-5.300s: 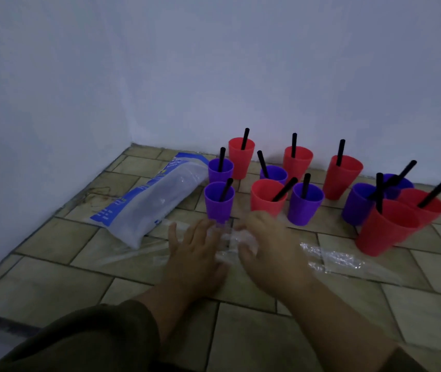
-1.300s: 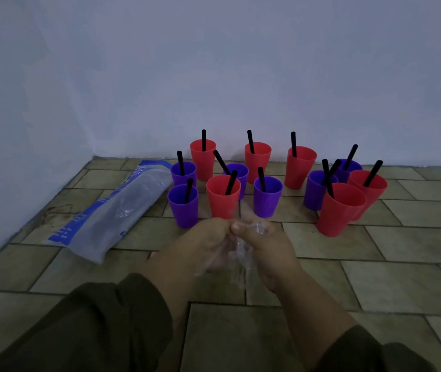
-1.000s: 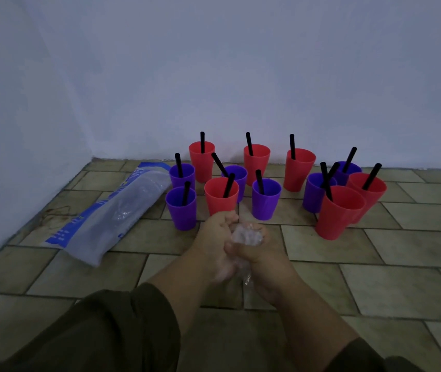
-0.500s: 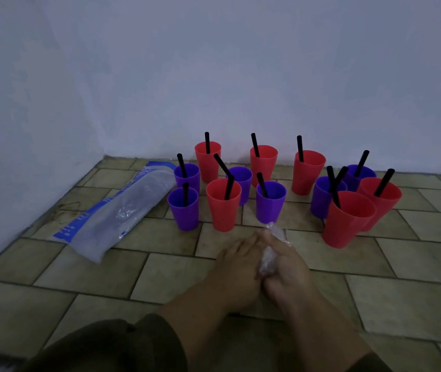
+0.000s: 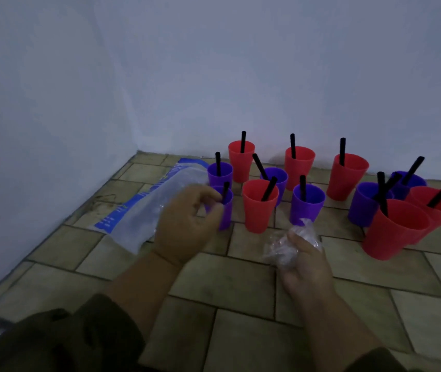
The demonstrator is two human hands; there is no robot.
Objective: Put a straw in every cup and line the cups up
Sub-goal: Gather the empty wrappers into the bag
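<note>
Several red and purple cups stand in a loose cluster on the tiled floor near the wall, each with a black straw in it. Among them are a red cup [image 5: 258, 210] with a slanted straw [image 5: 269, 187], a purple cup [image 5: 306, 205] and a larger red cup [image 5: 393, 232] at the right. My left hand [image 5: 187, 226] hovers with loosely curled fingers right in front of the front-left purple cup [image 5: 226, 217]; I cannot tell if it touches the cup. My right hand [image 5: 308, 264] grips a crumpled ball of clear plastic wrap [image 5: 290, 247] in front of the cups.
A long clear bag with blue print [image 5: 144, 208] lies on the floor left of the cups, partly behind my left hand. Two pale walls meet in a corner behind the cluster. Bare tiles [image 5: 227, 285] lie in front.
My hands were pressed together squeezing the plastic. They have since parted: the left hand moved up and left to the front-left purple cup, and the right hand keeps the crumpled plastic.
</note>
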